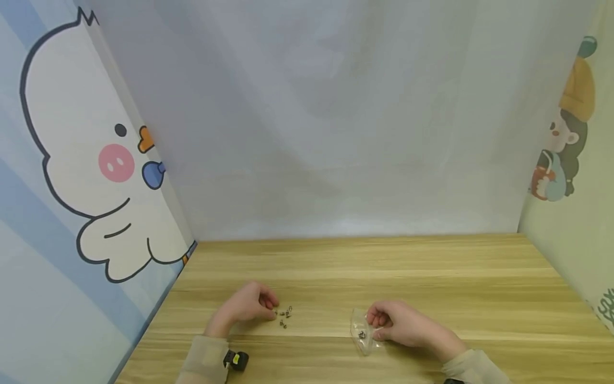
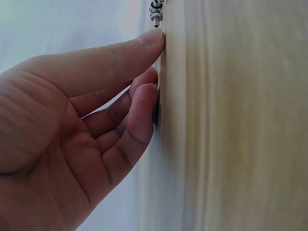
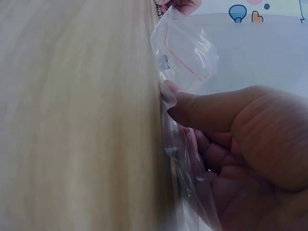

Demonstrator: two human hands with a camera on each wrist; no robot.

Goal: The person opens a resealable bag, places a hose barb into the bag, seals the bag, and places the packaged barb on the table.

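Observation:
Several small shiny metal pieces (image 1: 286, 312) lie loose on the wooden table (image 1: 336, 277). In the left wrist view, the nearest metal piece (image 2: 156, 17) has a ringed body and a narrow end; its exact kind is unclear. My left hand (image 1: 247, 306) is right beside them, thumb and bent fingertips down at the tabletop with a gap between them. On the right, my right hand (image 1: 400, 324) pinches a clear plastic zip bag (image 1: 357, 325) between thumb and fingers. A red line crosses the bag (image 3: 204, 53), and a few dark metal pieces (image 1: 362, 335) show inside it.
A pale grey curtain (image 1: 326, 133) hangs behind the table's back edge. The left wall panel (image 1: 72, 160) bears a white cartoon bird, the right panel (image 1: 551, 240) a cartoon figure. A small black camera (image 1: 236, 360) sits at the left wrist.

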